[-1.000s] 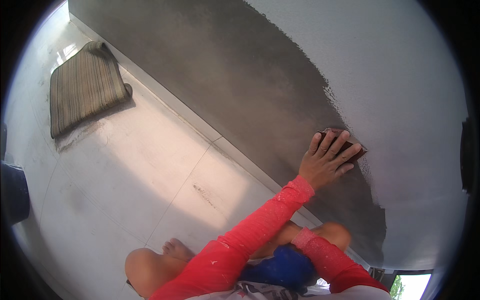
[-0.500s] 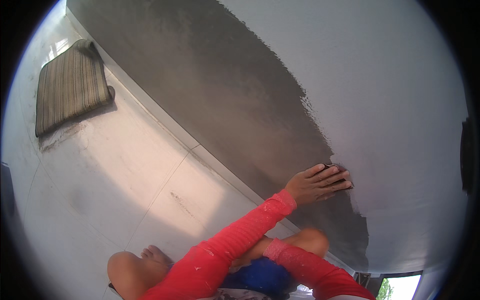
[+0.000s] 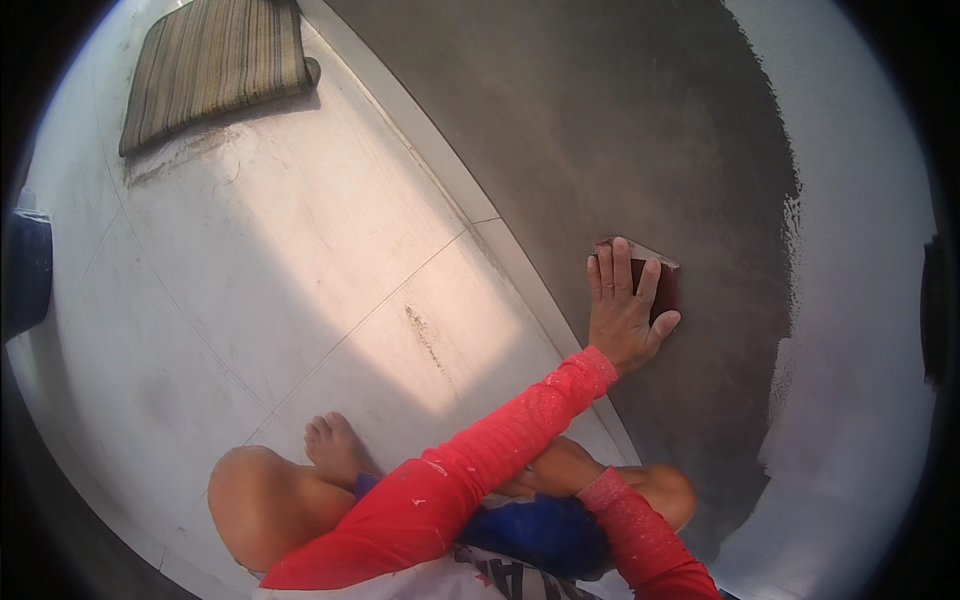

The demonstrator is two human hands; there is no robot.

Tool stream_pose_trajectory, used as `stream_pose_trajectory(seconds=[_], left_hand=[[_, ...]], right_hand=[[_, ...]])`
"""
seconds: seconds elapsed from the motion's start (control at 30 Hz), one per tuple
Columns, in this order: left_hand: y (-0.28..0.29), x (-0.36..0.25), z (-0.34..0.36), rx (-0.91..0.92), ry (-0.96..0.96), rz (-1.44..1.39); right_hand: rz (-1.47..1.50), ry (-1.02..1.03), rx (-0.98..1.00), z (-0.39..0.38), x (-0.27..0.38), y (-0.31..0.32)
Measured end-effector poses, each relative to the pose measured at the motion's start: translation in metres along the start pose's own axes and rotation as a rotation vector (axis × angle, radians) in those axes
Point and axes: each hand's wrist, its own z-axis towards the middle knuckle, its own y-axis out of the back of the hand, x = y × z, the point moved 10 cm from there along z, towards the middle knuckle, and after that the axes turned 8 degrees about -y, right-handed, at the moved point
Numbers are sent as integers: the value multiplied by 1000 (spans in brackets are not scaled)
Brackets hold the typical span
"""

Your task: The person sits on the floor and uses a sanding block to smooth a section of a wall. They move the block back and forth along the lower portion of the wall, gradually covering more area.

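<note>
My left hand (image 3: 627, 310) lies against the dark grey part of the wall (image 3: 600, 130), its fingers stretched out and spread. Under them it keeps a folded dark red sheet of sandpaper (image 3: 667, 288) pressed to the surface; one pale corner of the sheet shows past the fingertips. Lower down, my right hand (image 3: 560, 467) is by my bent leg, partly covered by my left forearm. Its fingers are hidden, so what they do cannot be seen. Both sleeves are red with pale dust on them.
White coating (image 3: 850, 300) with a ragged edge borders the grey area on the right. A pale skirting strip (image 3: 500, 245) runs along the wall's foot. On the light tiled floor (image 3: 250, 320) lies a striped mat (image 3: 215, 60). A dark blue object (image 3: 28, 270) stands at the far left.
My left hand has moved the sandpaper away from the white coating's edge, further onto the grey area. The hand has turned so its fingers point up. The view has shifted too.
</note>
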Motion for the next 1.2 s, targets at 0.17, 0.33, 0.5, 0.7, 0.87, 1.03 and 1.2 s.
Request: stream_pose_trajectory(seconds=[0.17,0.33,0.5,0.7,0.87,1.03,1.2], left_hand=[[70,108,143,-167,96,-78],[87,136,167,-260,237,-163],[24,68,35,-68,221,-94],[104,153,200,-224,299,-264],[32,65,70,-57,240,-178],[41,100,77,-58,155,-79],[123,246,186,-294,271,-203]], right_hand=[[117,28,-169,-19,-4,7],[62,-122,-7,-21,-19,-25],[44,-35,39,-9,11,-8],[169,36,-204,-24,8,6],[26,-135,82,-7,2,-13],[134,88,-220,-10,28,24],[128,27,-222,-36,33,37]])
